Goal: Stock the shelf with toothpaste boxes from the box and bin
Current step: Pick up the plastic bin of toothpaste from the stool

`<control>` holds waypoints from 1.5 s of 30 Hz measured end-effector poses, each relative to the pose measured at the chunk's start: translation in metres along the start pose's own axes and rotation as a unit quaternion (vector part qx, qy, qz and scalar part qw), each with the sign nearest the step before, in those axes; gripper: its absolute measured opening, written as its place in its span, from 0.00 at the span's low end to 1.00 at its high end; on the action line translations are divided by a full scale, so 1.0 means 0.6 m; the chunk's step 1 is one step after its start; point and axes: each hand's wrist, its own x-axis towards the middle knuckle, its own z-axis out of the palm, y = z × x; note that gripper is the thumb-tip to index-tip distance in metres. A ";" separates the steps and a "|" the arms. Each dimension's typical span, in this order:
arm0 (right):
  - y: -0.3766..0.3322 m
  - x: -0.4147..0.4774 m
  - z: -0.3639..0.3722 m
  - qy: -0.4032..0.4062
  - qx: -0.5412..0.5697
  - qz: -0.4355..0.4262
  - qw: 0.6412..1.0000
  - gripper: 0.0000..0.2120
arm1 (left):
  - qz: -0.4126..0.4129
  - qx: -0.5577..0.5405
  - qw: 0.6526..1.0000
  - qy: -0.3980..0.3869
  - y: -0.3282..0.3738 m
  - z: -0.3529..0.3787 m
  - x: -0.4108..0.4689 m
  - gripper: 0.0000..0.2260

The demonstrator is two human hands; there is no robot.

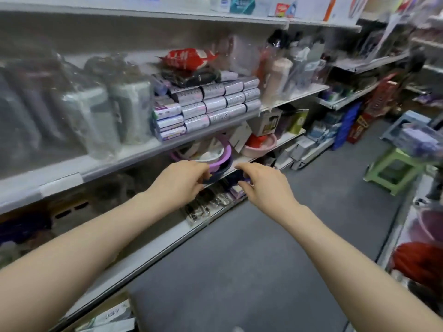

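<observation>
Head view. Both forearms reach forward and slightly downward from the lower corners of the frame, converging toward the shelving on the left side of the aisle.

The left hand [182, 179] is back-up, wrist straight, fingers bent, with thumb and fingertips drawn toward each other. It sits just in front of the stacked purple basins [220, 152] on the lower shelf. Motion blur makes it impossible to tell whether this hand holds anything.

The right hand [263, 185] is near the left hand, back-up, with its fingers bent down and pointing left. Its fingertips lie at a small dark blue item [236, 177] between the two hands. What the item is, and whether the fingers grip it or only touch it, cannot be told.

The toothpaste boxes [211, 105] are stacked in tiers, end faces outward, on the middle shelf [107, 164], above and beyond the hands and not touching them. A red packet [189, 57] lies on top of the stack. Wrapped goods, blurred, fill the same shelf to the left.

A cardboard box [107, 317] stands on the floor [239, 259] at the lower left, below the left forearm, with long pale packs visible inside.

A pink basin [259, 144] sits right of the purple basins. A green stool [395, 168] stands at the right of the aisle.
</observation>
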 end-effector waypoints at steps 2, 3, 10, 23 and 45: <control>0.086 0.003 -0.023 0.004 -0.011 0.031 0.999 0.18 | 0.029 -0.014 0.999 -0.003 0.048 0.021 0.086 0.07; 0.125 0.005 -0.033 0.010 -0.016 0.045 0.999 0.18 | 0.040 -0.017 0.999 -0.008 0.069 0.030 0.125 0.07; 0.395 0.021 -0.089 0.027 -0.043 0.134 0.990 0.15 | 0.087 -0.047 0.995 0.014 0.226 0.103 0.397 0.06; 0.805 0.137 -0.104 0.058 -0.079 0.273 0.957 0.16 | 0.189 -0.099 0.977 0.003 0.409 0.249 0.852 0.06; 1.611 0.265 -0.123 0.080 -0.086 0.419 0.900 0.15 | 0.334 -0.132 0.932 -0.040 0.830 0.555 1.638 0.07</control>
